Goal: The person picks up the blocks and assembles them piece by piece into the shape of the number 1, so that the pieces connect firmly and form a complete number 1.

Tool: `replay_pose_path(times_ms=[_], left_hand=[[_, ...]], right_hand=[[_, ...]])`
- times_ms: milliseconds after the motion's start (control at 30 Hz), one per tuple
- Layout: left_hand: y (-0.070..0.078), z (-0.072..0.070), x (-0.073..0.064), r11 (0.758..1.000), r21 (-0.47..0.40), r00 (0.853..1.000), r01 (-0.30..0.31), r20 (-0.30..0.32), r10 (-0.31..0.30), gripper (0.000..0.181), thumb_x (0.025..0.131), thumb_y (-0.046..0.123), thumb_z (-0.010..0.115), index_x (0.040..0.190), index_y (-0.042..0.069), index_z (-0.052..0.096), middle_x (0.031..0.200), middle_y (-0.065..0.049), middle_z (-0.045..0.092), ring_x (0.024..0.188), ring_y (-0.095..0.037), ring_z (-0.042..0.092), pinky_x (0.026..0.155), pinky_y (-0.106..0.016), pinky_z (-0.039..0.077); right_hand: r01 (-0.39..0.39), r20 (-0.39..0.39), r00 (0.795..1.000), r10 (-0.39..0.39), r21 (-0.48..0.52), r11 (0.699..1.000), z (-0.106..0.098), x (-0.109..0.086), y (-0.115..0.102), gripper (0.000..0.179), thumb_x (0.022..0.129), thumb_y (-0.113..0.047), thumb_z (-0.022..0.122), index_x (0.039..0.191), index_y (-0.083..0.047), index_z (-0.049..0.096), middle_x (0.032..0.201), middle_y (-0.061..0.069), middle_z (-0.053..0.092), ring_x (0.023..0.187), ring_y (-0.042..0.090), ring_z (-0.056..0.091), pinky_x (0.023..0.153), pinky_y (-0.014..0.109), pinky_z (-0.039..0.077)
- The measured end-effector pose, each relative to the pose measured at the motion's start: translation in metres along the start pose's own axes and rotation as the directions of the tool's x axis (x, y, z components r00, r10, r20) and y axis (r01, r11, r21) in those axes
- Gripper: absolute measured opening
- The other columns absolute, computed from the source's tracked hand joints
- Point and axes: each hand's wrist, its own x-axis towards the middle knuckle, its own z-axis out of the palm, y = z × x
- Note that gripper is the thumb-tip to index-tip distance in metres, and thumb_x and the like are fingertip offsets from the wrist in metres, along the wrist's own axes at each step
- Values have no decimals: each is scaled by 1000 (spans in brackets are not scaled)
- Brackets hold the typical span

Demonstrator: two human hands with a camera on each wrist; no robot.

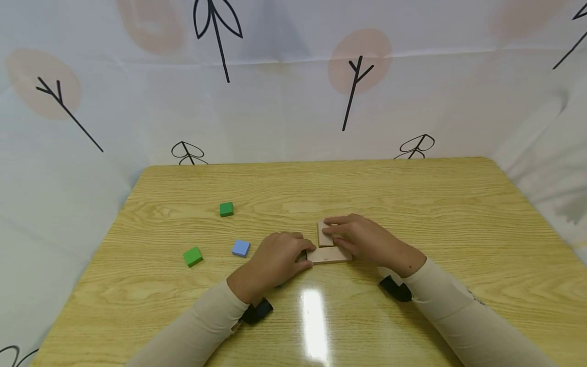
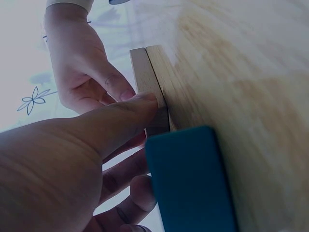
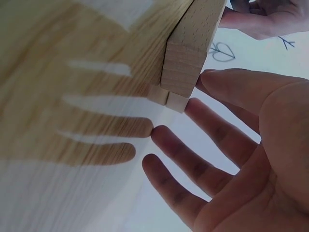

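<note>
Two pale wooden blocks lie in front of me, meeting at a corner. The long one [image 1: 331,255] runs crosswise, and the other wooden block [image 1: 325,235] points away behind it. My left hand [image 1: 277,260] pinches the left end of the long block, its thumb [image 2: 130,113] on the near side. My right hand [image 1: 367,239] has its fingers spread over the rear block, and its thumb [image 3: 236,87] is beside the long block's right end. Close to my left fingers, a teal block [image 2: 190,179] stands in the left wrist view; the left hand mostly hides it from the head view.
To the left lie a blue block [image 1: 241,248], a light green block [image 1: 193,256] and a dark green block [image 1: 227,209]. The wood-grain tabletop [image 1: 435,204] ends at a patterned white cloth [image 1: 284,112] behind. A bright reflection shows on the near tabletop.
</note>
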Motion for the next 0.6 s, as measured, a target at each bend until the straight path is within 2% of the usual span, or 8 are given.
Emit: replay_pose_path(times_ms=[600], left_hand=[[1, -1, 0, 1000, 12, 1000, 9, 6, -9, 28, 89, 34, 76, 112, 17, 76, 101, 3, 72, 85, -12, 68, 74, -30, 55]], right_hand=[[-39, 5, 999, 39, 10, 999, 1, 0, -1, 30, 99, -12, 62, 128, -9, 69, 144, 10, 58, 129, 34, 57, 102, 51, 49]])
